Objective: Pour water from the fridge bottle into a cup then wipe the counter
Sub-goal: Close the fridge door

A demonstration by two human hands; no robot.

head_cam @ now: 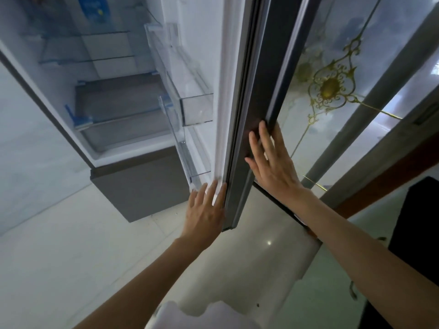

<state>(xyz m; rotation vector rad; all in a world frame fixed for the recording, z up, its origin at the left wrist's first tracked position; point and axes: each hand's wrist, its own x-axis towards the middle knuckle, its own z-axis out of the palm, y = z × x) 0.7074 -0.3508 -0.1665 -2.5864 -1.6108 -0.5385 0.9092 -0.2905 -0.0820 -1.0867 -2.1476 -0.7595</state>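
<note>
Up close, both hands lie on the edge of the open fridge door (240,110). The left hand (206,210) rests with straight fingers on the door's inner side, against the white seal near its bottom corner. The right hand (273,162) lies flat on the dark outer edge, higher up, its fingers spread and straight. Neither hand curls round anything; the door edge stands between them, so they are near each other but not touching.

Inside the fridge (99,74), glass shelves (88,59) run across the pale interior, and on the top one, well apart from both hands, sits something blue and clear (93,7); it may be the water bottle, though blur makes that uncertain. Below the shelves is a grey drawer (118,100).

On the door's inner side hang two clear door bins (190,100), the upper one above the left hand and the lower one just beside its fingertips. Nothing can be made out in either.

Right of the door stands a glass panel with a gold ornament (330,87). Pale floor tiles (71,233) lie under the arms.
</note>
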